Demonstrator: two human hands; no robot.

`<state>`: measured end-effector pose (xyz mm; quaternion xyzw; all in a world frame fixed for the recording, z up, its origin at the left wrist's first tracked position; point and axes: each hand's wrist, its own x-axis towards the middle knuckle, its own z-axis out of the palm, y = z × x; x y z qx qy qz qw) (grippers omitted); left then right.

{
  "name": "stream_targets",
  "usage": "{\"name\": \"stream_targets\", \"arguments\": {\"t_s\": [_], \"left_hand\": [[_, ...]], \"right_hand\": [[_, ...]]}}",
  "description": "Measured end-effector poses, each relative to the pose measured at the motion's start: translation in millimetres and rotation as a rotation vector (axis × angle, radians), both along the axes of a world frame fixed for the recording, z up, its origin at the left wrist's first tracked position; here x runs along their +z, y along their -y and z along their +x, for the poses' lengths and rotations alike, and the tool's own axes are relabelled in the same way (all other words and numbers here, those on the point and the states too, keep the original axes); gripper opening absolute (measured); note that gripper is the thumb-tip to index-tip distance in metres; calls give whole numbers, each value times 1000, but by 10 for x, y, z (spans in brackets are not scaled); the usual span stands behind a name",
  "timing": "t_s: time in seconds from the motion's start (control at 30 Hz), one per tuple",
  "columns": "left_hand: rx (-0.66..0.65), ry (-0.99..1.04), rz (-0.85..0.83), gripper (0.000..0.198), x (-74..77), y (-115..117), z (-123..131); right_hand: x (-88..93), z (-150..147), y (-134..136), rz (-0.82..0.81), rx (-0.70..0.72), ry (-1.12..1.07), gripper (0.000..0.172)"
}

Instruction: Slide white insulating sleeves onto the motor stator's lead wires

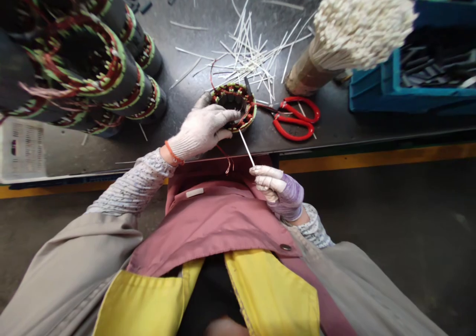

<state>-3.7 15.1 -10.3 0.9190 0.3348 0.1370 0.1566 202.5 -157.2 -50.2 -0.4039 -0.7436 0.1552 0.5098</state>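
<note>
dark workbench (334,122), left grip (203,127) clasping wound stator (238,105), right grip (277,189) pinching white strip (246,147) just below it

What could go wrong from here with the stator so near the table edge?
1. The stator sits near the table edge, held only by the left hand; a loosened grip might let it slide off.
2. The thin white strip in the right hand could bend or snap if pushed askew.
3. The red scissors lie right beside the stator and might snag a glove.
</note>
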Motion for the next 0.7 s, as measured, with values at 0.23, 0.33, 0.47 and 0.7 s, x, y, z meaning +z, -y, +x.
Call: {"name": "stream_targets", "arguments": {"t_s": [0.23,0.33,0.47,0.7], "left_hand": [[1,-18,28,38,-20,-13,-28],[3,-30,36,38,-20,-15,-36],[3,-9,26,41,-34,-20,-41],[2,-7,31,43,-52,-39,-54]], "right_hand": [[-50,-32,-61,22,5,11,27],[-51,-41,-65,19,-2,22,25],[-47,-48,-40,9,-9,9,24],[-48,-51,-23,35,-23,15,22]]}}
